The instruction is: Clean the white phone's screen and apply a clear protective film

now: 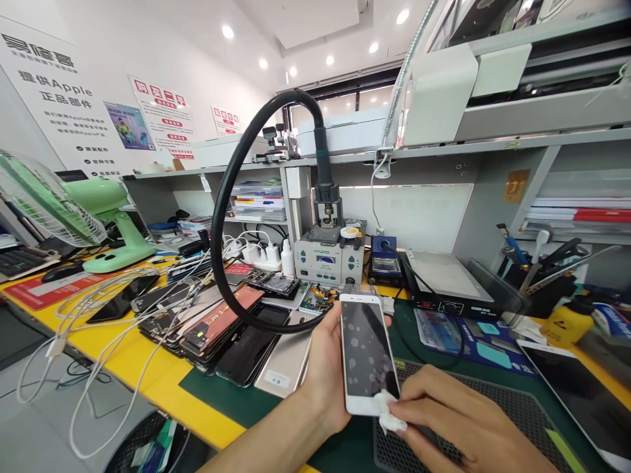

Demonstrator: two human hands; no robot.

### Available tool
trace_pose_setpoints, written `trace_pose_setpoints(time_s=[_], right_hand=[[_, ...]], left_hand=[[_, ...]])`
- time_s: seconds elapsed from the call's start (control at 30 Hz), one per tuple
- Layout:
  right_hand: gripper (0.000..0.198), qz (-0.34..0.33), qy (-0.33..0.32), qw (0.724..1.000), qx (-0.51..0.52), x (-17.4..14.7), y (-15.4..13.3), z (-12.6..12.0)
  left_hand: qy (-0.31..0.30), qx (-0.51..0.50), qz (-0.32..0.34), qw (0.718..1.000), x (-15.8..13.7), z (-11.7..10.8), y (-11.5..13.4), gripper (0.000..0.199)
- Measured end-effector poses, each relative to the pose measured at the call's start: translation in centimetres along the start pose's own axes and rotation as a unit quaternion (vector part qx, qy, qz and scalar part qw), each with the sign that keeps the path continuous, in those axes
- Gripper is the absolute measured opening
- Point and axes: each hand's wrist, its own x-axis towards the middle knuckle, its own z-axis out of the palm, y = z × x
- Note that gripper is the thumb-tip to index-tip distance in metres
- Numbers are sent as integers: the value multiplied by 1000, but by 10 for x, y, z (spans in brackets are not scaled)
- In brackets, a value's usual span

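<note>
My left hand [323, 374] is closed around a white smartphone [367, 351], its dark screen facing me with round pale spots on it. Between the fingertips of my right hand [453, 417] is a crumpled white tissue [390, 415]. The tissue touches the lower right corner of the phone. Below the phone lies a dark perforated mat [497, 401] on the green work surface. At the right edge rests another white-framed phone [576, 387], its screen dark.
Behind my hands stands a hot air station [329, 261] with a thick black hose [219, 217] arching forward. Several phones and parts [246, 351] are stacked at left, near tangled white cables [142, 315]. A green fan [111, 223] and a black hot plate [446, 289] flank the bench.
</note>
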Motion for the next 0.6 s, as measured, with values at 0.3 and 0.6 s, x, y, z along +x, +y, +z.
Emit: trace_pose_setpoints(time_s=[0.3, 0.6], right_hand=[[20, -50, 22, 998, -28, 9, -5, 8], [15, -19, 31, 999, 15, 9, -10, 23]], left_hand=[[10, -4, 1, 1000, -2, 4, 0, 57], [14, -5, 31, 999, -2, 1, -5, 48]])
